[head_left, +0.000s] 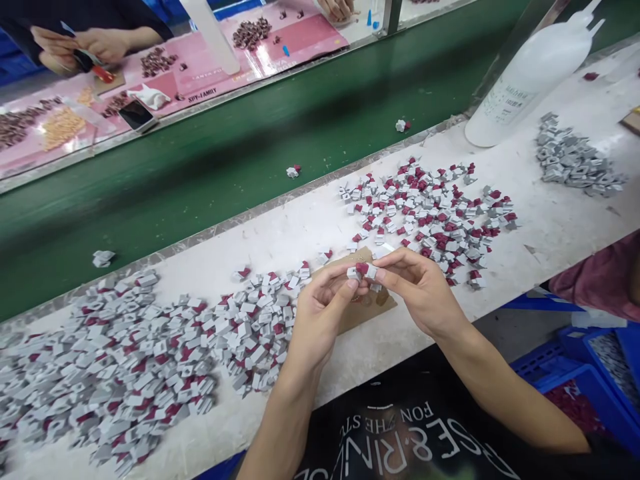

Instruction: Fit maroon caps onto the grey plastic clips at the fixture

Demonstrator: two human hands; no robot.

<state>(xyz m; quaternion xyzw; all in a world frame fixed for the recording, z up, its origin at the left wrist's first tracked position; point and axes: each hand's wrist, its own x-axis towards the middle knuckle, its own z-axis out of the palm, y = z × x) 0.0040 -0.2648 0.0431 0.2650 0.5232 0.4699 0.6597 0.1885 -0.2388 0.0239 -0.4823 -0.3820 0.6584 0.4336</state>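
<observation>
Cropped black shirt point(387, 427), left hand point(325, 300) and right hand point(423, 287) pinching grey-maroon piece point(363, 269), partly hidden

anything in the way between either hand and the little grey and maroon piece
Nothing visible is in the way: the left hand and right hand both have the grey and maroon piece at their fingertips. The brown cardboard lies below them, and the heaps of loose parts spread to either side, not between.
</observation>
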